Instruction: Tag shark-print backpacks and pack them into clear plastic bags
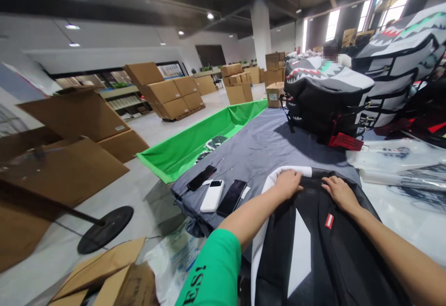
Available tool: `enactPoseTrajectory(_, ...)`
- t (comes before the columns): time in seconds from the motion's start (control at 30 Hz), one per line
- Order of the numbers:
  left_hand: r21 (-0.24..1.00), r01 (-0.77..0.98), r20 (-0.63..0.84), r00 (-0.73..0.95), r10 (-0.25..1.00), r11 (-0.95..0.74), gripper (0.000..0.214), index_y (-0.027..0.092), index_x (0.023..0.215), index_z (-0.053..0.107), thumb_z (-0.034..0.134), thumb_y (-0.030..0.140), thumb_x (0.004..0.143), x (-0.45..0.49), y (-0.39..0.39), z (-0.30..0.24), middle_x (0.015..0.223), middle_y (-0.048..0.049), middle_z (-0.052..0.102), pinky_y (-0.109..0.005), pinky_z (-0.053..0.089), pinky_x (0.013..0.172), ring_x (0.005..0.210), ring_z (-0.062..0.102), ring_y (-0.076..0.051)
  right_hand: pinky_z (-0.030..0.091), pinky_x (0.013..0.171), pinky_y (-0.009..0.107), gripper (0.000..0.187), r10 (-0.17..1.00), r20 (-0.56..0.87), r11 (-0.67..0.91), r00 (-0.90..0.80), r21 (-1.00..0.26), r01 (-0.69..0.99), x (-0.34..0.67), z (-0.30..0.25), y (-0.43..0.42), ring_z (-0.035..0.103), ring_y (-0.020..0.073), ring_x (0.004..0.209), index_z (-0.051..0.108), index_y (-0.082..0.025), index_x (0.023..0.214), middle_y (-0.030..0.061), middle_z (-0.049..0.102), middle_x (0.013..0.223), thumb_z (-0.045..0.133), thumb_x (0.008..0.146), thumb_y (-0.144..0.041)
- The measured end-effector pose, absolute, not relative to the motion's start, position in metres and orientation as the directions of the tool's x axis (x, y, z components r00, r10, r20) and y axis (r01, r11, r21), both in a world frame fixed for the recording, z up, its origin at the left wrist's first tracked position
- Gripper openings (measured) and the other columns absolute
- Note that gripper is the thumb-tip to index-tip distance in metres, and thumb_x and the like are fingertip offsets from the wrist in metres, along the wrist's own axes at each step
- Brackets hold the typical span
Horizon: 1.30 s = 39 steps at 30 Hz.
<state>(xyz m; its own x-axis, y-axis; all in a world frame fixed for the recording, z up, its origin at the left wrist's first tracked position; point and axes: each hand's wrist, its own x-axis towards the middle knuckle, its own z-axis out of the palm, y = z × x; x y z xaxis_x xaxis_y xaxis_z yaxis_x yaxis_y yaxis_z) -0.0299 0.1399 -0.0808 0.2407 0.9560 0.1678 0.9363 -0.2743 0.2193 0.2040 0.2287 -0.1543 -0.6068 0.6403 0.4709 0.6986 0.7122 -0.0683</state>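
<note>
A black backpack (306,250) with white panels and a small red tag (329,221) lies flat on a grey cloth-covered table (251,148). My left hand (288,184) rests on the white trim at the bag's far edge. My right hand (339,193) lies on the black fabric near the top of the bag, a short way to the right. Neither hand appears to grip anything. Left of the bag, a white power bank (212,196) sits between two black phones (201,177).
A stack of shark-mouth backpacks (324,92) stands beyond the bag, with a person (331,52) behind it. Plastic bags (393,162) lie to the right. Green cloth (195,143) lines the table's far left side. Cardboard boxes (66,166) stand at the left.
</note>
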Motion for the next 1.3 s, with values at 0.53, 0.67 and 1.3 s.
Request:
enactPoseTrajectory(0.53,0.34,0.882,0.328,0.212,0.92,-0.325,0.082,0.031,0.159,0.035,0.051,0.074,0.091,0.02,0.092,-0.114,0.164,-0.0124,0.036,-0.056,0.02,0.127,0.155,0.025,-0.033,0.055,0.086,0.033,0.063,0.745,0.048,0.667,-0.665,-0.02,0.745,0.235,-0.088,0.295,0.07,0.0292,0.104,0.069,-0.022,0.121,0.0102,0.073,0.115,0.075,0.058,-0.012)
enactPoseTrajectory(0.67,0.341,0.892,0.256,0.215,0.942,-0.296,0.079,0.04,0.155,0.04,0.048,0.08,0.088,0.015,0.1,-0.105,0.169,-0.0056,0.026,-0.069,0.013,0.124,0.158,0.003,-0.041,0.055,0.081,0.036,0.065,0.749,-0.104,0.659,-0.654,0.015,0.752,0.208,-0.099,0.328,0.071,0.0349,0.101,0.074,-0.024,0.107,0.0094,0.075,0.108,0.085,0.043,-0.015)
enactPoseTrajectory(1.3,0.433,0.9,0.245,-0.17,0.955,0.049,0.077,0.038,0.148,0.052,0.051,0.082,0.084,0.012,0.17,-0.12,0.166,-0.0037,0.034,-0.077,0.014,0.119,0.157,0.006,-0.045,0.053,0.088,0.058,0.036,0.69,0.294,0.667,-0.661,0.095,0.739,0.17,-0.099,0.286,0.064,0.0417,0.113,0.065,-0.014,0.118,0.0273,0.067,0.122,0.052,0.086,-0.022)
